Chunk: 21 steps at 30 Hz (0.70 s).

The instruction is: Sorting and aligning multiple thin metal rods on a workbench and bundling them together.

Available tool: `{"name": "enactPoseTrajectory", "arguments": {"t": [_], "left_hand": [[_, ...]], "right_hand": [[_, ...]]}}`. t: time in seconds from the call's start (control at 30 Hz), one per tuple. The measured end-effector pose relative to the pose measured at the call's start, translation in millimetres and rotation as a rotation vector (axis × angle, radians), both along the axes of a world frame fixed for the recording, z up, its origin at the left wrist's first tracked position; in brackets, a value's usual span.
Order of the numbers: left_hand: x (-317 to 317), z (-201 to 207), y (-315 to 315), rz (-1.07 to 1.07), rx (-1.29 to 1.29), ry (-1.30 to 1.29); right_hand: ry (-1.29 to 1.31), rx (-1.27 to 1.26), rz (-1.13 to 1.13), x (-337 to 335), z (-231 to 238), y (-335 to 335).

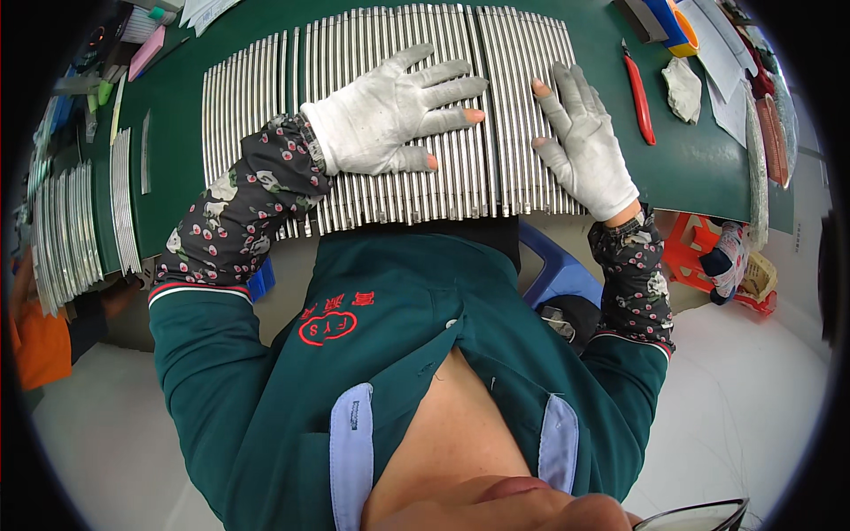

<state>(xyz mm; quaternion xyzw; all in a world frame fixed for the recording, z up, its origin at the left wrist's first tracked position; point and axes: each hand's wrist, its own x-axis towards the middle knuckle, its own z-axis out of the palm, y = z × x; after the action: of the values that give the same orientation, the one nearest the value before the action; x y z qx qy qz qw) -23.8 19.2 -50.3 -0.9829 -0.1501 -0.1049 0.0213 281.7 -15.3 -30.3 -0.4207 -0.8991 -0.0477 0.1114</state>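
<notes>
A wide row of slim silver metal strips [522, 80] lies side by side on the green table [168, 186], reaching to its front edge. Darker gaps split the row into groups. My left hand [390, 115], in a white-grey glove with some bare fingertips, rests flat across the middle strips, fingers spread to the right. At the row's right end my right hand [584, 146], gloved the same way, lies with its fingers stretched forward. Its thumb and index fingertip are bare and touch or hover over the last strips. Neither hand grips anything.
Red-handled cutting pliers [639, 97] and a crumpled white cloth [682, 91] lie right of the strips. Further strips are stacked at the left [66, 230]. A blue stool [562, 265] and a red stool [686, 252] stand below the table. A person's orange garment [40, 345] shows far left.
</notes>
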Motion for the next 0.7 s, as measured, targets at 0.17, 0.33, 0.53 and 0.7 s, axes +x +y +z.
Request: {"name": "enactPoseTrajectory", "arguments": {"t": [0.17, 0.33, 0.53, 0.7], "left_hand": [[-4.7, 2.5, -2.2, 0.006, -0.017, -0.010], [-5.7, 1.3, -1.1, 0.000, -0.022, 0.005], [-0.6, 7.7, -0.8, 0.005, -0.028, 0.049], [8.2, 9.1, 1.3, 0.010, -0.028, 0.066]], "right_hand": [[-0.041, 0.000, 0.009, -12.1, -3.1, -2.7], [-0.064, 0.010, 0.002, -22.5, -4.8, -3.4], [-0.058, 0.000, 0.005, -20.6, -2.0, -1.8], [-0.056, -0.002, 0.012, -17.8, -2.2, -0.7]]}}
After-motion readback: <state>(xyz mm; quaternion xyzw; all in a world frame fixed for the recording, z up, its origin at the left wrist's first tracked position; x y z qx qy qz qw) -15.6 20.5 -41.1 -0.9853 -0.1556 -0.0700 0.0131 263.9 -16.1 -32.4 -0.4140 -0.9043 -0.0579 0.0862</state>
